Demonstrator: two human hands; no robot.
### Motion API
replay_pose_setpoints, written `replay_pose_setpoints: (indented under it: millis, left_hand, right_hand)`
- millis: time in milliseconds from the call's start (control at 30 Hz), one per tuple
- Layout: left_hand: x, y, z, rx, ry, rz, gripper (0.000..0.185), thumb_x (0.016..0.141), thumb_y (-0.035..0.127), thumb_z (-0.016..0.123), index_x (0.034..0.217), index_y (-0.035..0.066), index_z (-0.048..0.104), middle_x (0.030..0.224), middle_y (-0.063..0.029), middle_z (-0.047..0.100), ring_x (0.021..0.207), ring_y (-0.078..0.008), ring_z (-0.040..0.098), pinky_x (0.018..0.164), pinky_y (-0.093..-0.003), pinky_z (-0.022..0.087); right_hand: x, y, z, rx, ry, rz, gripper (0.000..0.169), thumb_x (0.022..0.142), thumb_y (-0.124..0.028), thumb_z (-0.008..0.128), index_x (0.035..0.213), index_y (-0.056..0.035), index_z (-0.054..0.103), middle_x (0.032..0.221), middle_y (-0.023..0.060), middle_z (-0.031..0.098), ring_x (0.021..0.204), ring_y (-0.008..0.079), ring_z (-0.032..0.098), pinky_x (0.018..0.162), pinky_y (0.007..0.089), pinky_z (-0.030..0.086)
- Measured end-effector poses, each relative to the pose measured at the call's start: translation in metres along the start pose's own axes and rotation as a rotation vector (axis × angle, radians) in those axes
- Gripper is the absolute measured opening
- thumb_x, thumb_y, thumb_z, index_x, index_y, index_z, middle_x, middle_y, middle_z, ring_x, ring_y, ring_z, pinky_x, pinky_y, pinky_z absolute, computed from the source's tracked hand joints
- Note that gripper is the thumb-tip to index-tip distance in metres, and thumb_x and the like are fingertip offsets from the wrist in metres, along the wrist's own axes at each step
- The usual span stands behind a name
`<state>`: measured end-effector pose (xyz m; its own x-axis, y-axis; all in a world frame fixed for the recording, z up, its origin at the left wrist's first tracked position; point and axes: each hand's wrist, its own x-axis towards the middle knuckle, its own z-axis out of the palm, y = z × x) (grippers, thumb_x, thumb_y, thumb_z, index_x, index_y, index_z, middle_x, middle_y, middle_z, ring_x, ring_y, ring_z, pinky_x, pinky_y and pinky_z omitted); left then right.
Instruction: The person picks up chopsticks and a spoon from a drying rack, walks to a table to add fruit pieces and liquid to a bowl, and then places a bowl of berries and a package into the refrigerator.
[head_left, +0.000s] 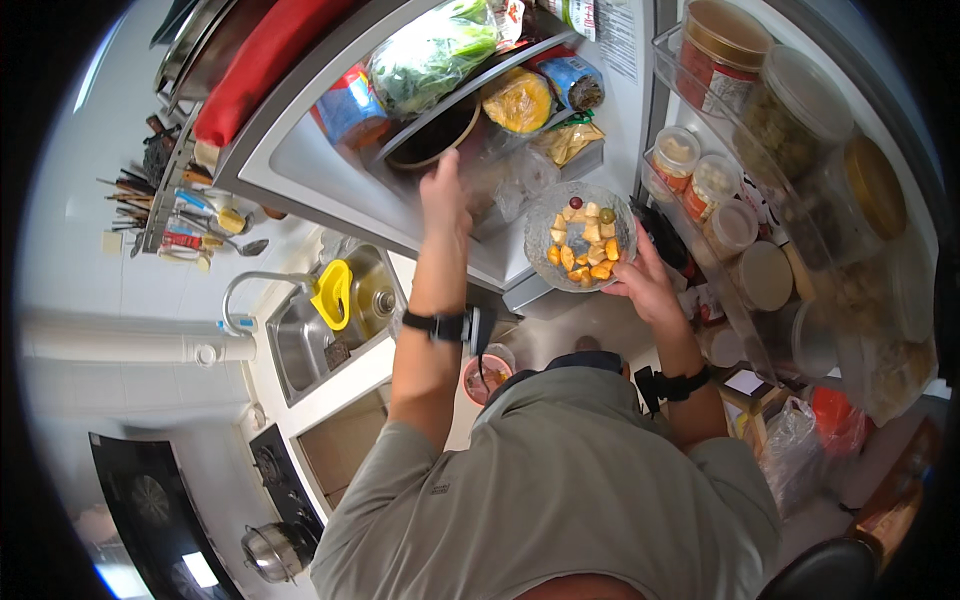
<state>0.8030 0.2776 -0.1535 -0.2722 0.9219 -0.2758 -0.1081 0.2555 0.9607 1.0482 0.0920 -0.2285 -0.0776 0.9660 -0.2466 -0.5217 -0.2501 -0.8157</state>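
Note:
A clear textured glass bowl (534, 251) holds pale and orange cut fruit pieces (592, 251), with a dark red and a green round fruit. My right hand (641, 277) grips its right rim, in front of the open refrigerator. My left hand (446, 191), slightly blurred, reaches into the refrigerator, its fingertips by the rim of a dark round pot or bowl (431, 142). Whether it touches that rim I cannot tell. Further back lie a wrapped cut pumpkin (517, 99) and bagged leafy greens (435, 56) on a shelf (469, 97).
The refrigerator door (787, 187) stands open at right, its racks full of lidded jars (724, 45) and tubs. Left is a steel sink (300, 360) with a yellow strainer basket (331, 294). A pink bin (484, 379) and plastic bags (795, 442) are low down.

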Motion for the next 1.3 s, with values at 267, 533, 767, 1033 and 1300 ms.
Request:
replay_pose_setpoints:
  millis: [267,533,767,1033,1300]
  left_hand:
    - [0.084,-0.004,-0.011,-0.483,0.126,-0.309,0.029,0.093,0.026,0.047,0.112,0.004,0.046,0.102,-0.0186,0.053,0.089,-0.0363,0.056,0.072,-0.0477,0.055]
    - [0.004,-0.015,-0.019,-0.457,-0.035,-0.309,0.033,0.085,0.001,0.034,0.117,-0.008,0.040,0.114,-0.0233,0.050,0.101,-0.0382,0.054,0.081,-0.0456,0.055]
    - [-0.080,-0.025,-0.044,-0.240,-0.157,-0.307,0.031,0.084,0.000,0.038,0.113,-0.008,0.043,0.103,-0.0212,0.057,0.086,-0.0341,0.062,0.070,-0.0373,0.059]
    - [-0.117,-0.040,-0.082,-0.108,-0.273,-0.377,0.037,0.086,0.002,0.041,0.123,0.001,0.041,0.105,-0.0150,0.060,0.086,-0.0263,0.066,0.070,-0.0329,0.059]
    - [-0.151,-0.048,-0.150,-0.081,-0.368,-0.371,0.047,0.085,-0.004,0.042,0.130,-0.001,0.031,0.111,-0.0162,0.056,0.086,-0.0245,0.066,0.066,-0.0295,0.060]
  right_hand:
    - [-0.010,0.000,-0.002,0.072,-0.047,0.088,0.070,0.085,-0.012,0.048,0.146,-0.0177,0.013,0.131,0.0083,0.045,0.106,0.0214,0.056,0.072,0.0353,0.054]
    - [-0.039,-0.008,-0.011,0.133,-0.116,0.013,0.069,0.082,-0.008,0.045,0.144,-0.0085,0.016,0.135,0.0154,0.040,0.113,0.0284,0.054,0.077,0.0417,0.055]
    - [-0.046,-0.002,-0.014,0.144,-0.155,0.051,0.070,0.081,-0.010,0.045,0.144,-0.0058,0.015,0.136,0.0180,0.038,0.117,0.0316,0.050,0.082,0.0451,0.054]
    - [-0.049,0.016,-0.024,0.109,-0.112,0.135,0.069,0.083,-0.011,0.045,0.145,-0.0088,0.015,0.136,0.0164,0.038,0.116,0.0311,0.051,0.082,0.0440,0.053]
    - [-0.078,0.023,-0.034,0.122,-0.117,0.207,0.073,0.076,-0.004,0.044,0.144,-0.0070,0.018,0.139,0.0187,0.036,0.122,0.0322,0.045,0.098,0.0427,0.043]
